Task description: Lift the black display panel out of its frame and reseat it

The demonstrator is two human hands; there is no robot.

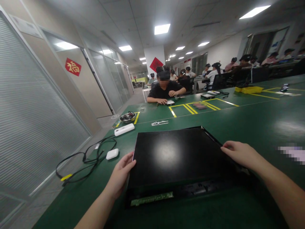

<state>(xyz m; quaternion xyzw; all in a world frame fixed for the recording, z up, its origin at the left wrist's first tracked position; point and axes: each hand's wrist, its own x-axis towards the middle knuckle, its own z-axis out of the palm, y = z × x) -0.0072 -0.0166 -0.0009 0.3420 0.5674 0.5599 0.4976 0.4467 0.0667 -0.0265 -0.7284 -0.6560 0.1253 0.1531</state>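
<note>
A wide, flat black panel-like case (171,162) with a glossy top lies before me, close to the green table; whether it rests fully on it I cannot tell. A ceiling light reflects in its surface. Along its near side runs a dark recess with a green strip (152,198) in it. My left hand (121,173) grips the left edge, thumb at the top rim and fingers along the side. At the opposite edge, my right hand (240,156) closes on the rim, its fingertips partly hidden. A thin raised frame shows along the far right side.
Left of the case lie a white earbud case (112,154), a white power bank (124,129) and black cables (97,156). Beyond are a metal bowl (128,117), white scraps (159,122) and yellow tape markings (172,112). Across the table (262,127), a co-worker (164,87) handles a small device.
</note>
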